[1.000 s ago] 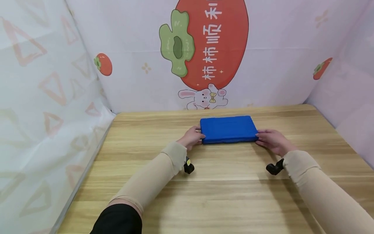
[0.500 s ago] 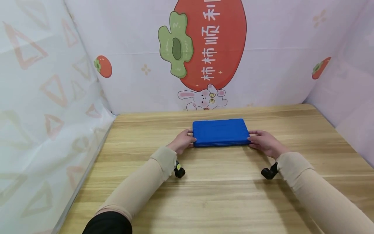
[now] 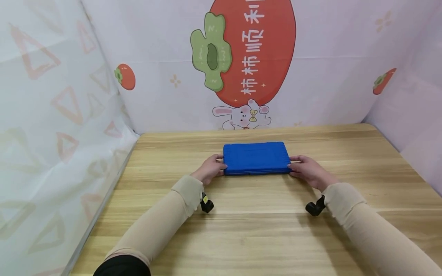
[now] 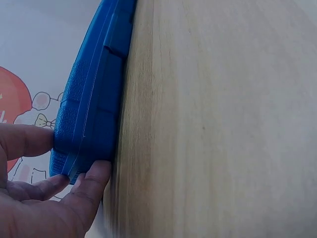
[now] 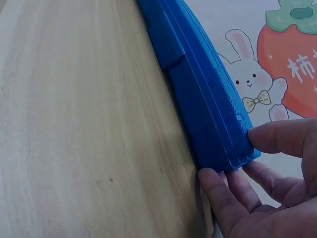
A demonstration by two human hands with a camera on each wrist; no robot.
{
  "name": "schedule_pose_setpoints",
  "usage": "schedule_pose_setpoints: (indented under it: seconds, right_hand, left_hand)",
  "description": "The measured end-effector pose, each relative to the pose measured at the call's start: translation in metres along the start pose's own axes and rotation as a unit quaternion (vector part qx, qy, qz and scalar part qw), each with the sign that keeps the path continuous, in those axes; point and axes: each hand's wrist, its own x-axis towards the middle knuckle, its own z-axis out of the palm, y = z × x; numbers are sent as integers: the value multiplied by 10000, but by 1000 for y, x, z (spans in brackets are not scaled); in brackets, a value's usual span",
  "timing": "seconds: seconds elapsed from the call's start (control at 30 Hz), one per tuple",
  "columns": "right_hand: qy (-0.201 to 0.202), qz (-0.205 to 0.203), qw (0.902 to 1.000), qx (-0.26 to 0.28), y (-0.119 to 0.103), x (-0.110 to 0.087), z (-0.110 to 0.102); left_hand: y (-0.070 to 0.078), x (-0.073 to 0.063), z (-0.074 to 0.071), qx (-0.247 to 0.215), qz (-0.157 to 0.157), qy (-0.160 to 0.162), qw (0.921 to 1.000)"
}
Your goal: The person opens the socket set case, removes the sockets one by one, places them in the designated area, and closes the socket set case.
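Note:
A flat blue plastic case point(image 3: 256, 158) lies closed on the wooden table, its long side facing me. At its left end my left hand point(image 3: 209, 169) grips the corner. The left wrist view has the thumb on the lid edge of the case point(image 4: 89, 109) and fingertips low against its end, close to the wood. My right hand point(image 3: 309, 172) holds the opposite end in the same way. In the right wrist view, the thumb presses the upper edge of the case point(image 5: 208, 99), with fingers at the end and bottom corner.
The wood-grain table point(image 3: 241, 230) reaches back to a white cloth backdrop point(image 3: 155, 96) printed with a large persimmon and a rabbit. Another patterned cloth point(image 3: 62, 153) hangs along the left side. Small black wrist devices point(image 3: 207, 204) stick out below both sleeves.
The blue case has slid left and a little nearer to me, with both hands moving along at its ends. Both hands keep their grip throughout.

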Motion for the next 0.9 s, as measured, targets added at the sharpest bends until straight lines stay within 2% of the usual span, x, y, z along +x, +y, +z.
schedule_pose_setpoints:
  seconds: [0.37, 0.5, 0.53, 0.63, 0.7, 0.73, 0.8, 0.9]
  right_hand:
    - [31, 28, 10000, 16, 4, -2, 6]
    - [174, 234, 9995, 139, 7, -10, 12]
    - [237, 295, 9990, 236, 8, -14, 15]
    - [420, 418, 9947, 837, 11, -27, 27]
    - [504, 403, 9876, 1431, 13, -36, 38]
    - [519, 405, 9820, 1772, 14, -40, 43]
    - [484, 407, 9681, 2424, 15, -46, 53]
    - [347, 435, 9468, 3170, 17, -52, 68]
  left_hand:
    - [0, -3, -2, 23, -5, -7, 10000]
    - [-2, -4, -3, 21, -13, -26, 10000]
    - [-2, -4, -4, 115, 27, -11, 9999]
    - [1, -5, -8, 859, 387, 120, 9955]
    - [9, -5, -11, 1585, 782, 215, 9840]
    - [14, -5, -12, 2024, 979, 252, 9741]
    - [27, -2, -11, 2757, 1339, 187, 9517]
    - [45, 5, -3, 3849, 1727, -122, 9066]
